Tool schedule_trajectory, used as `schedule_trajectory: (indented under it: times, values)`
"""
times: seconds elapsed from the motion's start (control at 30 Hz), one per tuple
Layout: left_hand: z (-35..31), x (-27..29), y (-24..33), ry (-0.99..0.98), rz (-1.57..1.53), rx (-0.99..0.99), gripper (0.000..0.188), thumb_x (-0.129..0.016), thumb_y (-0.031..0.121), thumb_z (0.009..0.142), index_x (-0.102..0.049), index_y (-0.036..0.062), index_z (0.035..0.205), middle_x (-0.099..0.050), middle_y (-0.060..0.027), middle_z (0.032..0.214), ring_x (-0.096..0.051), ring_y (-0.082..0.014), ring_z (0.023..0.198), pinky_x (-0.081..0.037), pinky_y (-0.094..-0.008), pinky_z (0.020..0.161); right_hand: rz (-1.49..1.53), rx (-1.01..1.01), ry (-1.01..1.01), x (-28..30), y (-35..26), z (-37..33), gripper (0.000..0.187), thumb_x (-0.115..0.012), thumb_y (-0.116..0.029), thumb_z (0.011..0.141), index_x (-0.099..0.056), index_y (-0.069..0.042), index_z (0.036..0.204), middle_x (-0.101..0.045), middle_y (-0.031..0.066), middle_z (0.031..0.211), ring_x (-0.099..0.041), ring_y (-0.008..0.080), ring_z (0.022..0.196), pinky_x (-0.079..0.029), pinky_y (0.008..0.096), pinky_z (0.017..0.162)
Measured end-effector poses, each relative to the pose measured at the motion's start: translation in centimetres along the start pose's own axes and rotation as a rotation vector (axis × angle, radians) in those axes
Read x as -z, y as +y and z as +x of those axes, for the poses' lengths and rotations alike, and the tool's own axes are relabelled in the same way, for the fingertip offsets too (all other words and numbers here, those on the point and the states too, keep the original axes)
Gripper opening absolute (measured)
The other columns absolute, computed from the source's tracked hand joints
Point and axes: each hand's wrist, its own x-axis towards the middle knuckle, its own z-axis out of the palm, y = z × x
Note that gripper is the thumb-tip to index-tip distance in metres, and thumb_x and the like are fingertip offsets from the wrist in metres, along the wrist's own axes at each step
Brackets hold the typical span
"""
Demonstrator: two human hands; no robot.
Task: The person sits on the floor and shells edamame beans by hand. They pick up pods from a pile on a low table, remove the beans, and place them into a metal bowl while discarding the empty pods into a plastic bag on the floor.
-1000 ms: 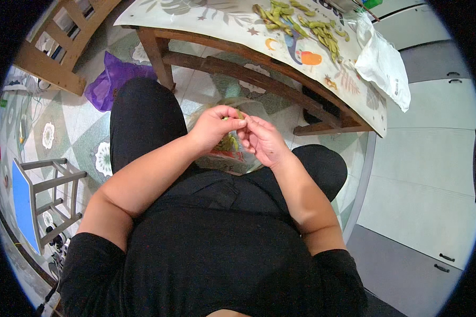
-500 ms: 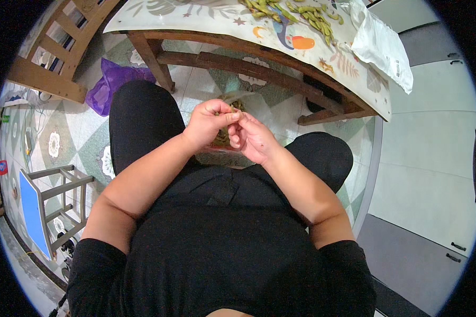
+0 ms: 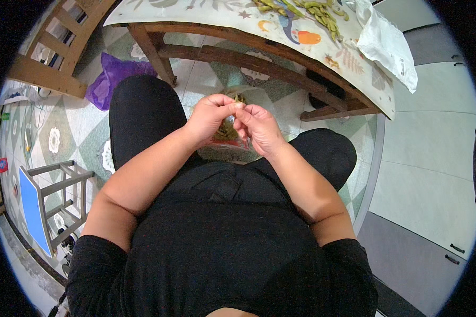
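Both hands meet in front of me, above the gap between my knees. My left hand [image 3: 210, 117] pinches a small greenish-yellow soybean pod [image 3: 239, 99] between thumb and finger. From the other side my right hand [image 3: 260, 128] grips the same pod, its fingers curled and its thumb touching the left thumb. Most of the pod is hidden by the fingertips. Below the hands an open clear plastic bag [image 3: 235, 143] holds a brownish-green heap, partly covered by the hands.
Ahead stands a wooden table [image 3: 211, 20] with a patterned cover, bearing green soybean pods [image 3: 324, 17] and a white plastic bag [image 3: 387, 47]. A purple bag [image 3: 107, 82] lies by my left knee. A blue-topped stool [image 3: 34, 211] is at left, pale cabinets [image 3: 428, 137] at right.
The pod's tip now shows above my fingertips. My right hand has shifted slightly right, and more of the bag below is visible. The whole view has moved a little.
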Motion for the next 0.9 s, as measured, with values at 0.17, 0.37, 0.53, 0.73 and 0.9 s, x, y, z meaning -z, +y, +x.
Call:
schedule_trajectory:
  times: [0.17,0.37,0.53,0.73,0.9]
  values:
    - [-0.1,-0.1,-0.2,-0.015,-0.011,-0.077,0.014,-0.056,0.017,0.08,-0.056,0.0033,0.078,-0.057,-0.0028,0.071,-0.053,-0.0113,0.063,-0.043,-0.0244,0.059,0.09,-0.048,-0.045,0.2,-0.2,0.0,0.016,-0.056,-0.021,0.08,-0.049,-0.007,0.074,-0.056,0.0047,0.063,-0.047,0.0092,0.045,-0.037,0.0199,0.041]
    - [0.1,0.2,-0.6,-0.03,0.047,-0.09,0.015,-0.054,0.016,0.081,-0.059,0.0021,0.082,-0.058,-0.0019,0.067,-0.051,-0.0087,0.062,-0.041,-0.0218,0.058,0.148,-0.078,-0.071,0.5,0.1,0.2,0.015,-0.053,-0.021,0.082,-0.049,-0.008,0.075,-0.054,0.0038,0.062,-0.048,0.0094,0.047,-0.038,0.0203,0.042]
    - [1.0,0.7,-1.5,-0.055,-0.137,0.053,0.014,-0.056,0.018,0.079,-0.058,0.0041,0.083,-0.057,0.0003,0.067,-0.044,-0.0044,0.054,-0.033,-0.018,0.049,0.231,-0.049,-0.124,0.2,0.1,0.5,0.017,-0.049,-0.024,0.084,-0.05,-0.008,0.078,-0.053,0.0022,0.063,-0.046,0.0087,0.05,-0.037,0.0201,0.044]
    - [1.0,0.7,-1.4,0.096,-0.012,0.036,0.016,-0.055,0.019,0.08,-0.055,0.0032,0.081,-0.056,-0.0032,0.064,-0.049,-0.0099,0.053,-0.039,-0.0208,0.05,0.058,-0.008,-0.015,0.2,0.3,0.5,0.018,-0.049,-0.024,0.084,-0.05,-0.008,0.077,-0.053,0.0022,0.063,-0.046,0.0086,0.049,-0.036,0.0198,0.042]
    - [0.5,0.7,-0.4,-0.051,-0.165,0.096,0.013,-0.057,0.018,0.078,-0.055,0.0048,0.08,-0.056,-0.0021,0.066,-0.048,-0.0085,0.055,-0.037,-0.0197,0.051,0.015,-0.036,-0.064,0.7,-0.1,0.7,0.02,-0.051,-0.026,0.083,-0.05,-0.008,0.075,-0.054,0.0028,0.062,-0.047,0.0084,0.046,-0.036,0.0196,0.041]
